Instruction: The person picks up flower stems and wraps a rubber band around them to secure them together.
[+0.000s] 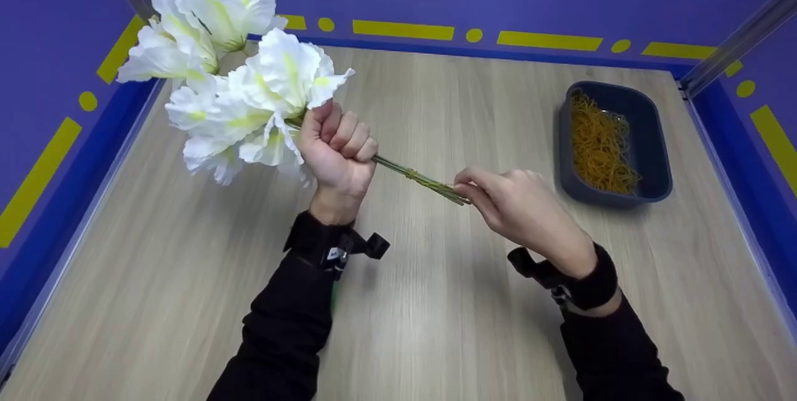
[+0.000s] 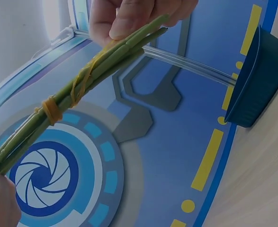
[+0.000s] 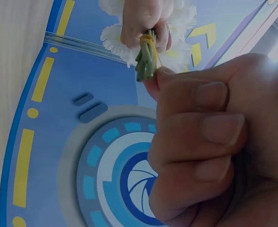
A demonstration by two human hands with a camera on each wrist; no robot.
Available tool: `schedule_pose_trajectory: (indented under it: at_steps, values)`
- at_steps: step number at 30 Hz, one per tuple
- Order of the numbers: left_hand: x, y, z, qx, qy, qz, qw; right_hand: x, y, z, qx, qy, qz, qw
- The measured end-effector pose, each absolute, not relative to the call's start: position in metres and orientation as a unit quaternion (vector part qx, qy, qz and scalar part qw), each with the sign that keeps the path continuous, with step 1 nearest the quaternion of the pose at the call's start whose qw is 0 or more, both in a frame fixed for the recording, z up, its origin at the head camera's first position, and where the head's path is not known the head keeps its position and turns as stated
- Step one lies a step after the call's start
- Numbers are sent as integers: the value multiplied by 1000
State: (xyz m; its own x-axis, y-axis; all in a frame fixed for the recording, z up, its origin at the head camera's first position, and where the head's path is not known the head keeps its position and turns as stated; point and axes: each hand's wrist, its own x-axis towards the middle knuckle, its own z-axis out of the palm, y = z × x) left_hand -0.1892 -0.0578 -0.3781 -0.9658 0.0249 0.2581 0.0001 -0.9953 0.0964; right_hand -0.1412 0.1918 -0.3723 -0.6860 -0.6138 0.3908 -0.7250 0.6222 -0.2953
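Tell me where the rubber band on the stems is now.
In the head view, the rubber band wraps the green stems at mid-table, between the left hand and the right hand.

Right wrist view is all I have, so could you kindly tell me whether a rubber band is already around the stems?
Observer: Yes, the left wrist view shows a yellow rubber band wound around the green stems.
Operator: Where does the left hand sit?
Observer: The left hand grips the stems just below the white flowers.
Operator: Are more bands nearby?
Observer: A dark blue tray of yellow rubber bands sits beyond the right hand.
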Motion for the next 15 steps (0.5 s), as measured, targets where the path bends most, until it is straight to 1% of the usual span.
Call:
schedule_pose_trajectory:
  at_steps: [9,15]
  values:
    - [-191,-60,-379,128,47,991,-7,-139,200,-370,386,-893,201,114]
    - [-190,-60,-378,125,54,991,-8,-141,203,-368,378,-899,190,109]
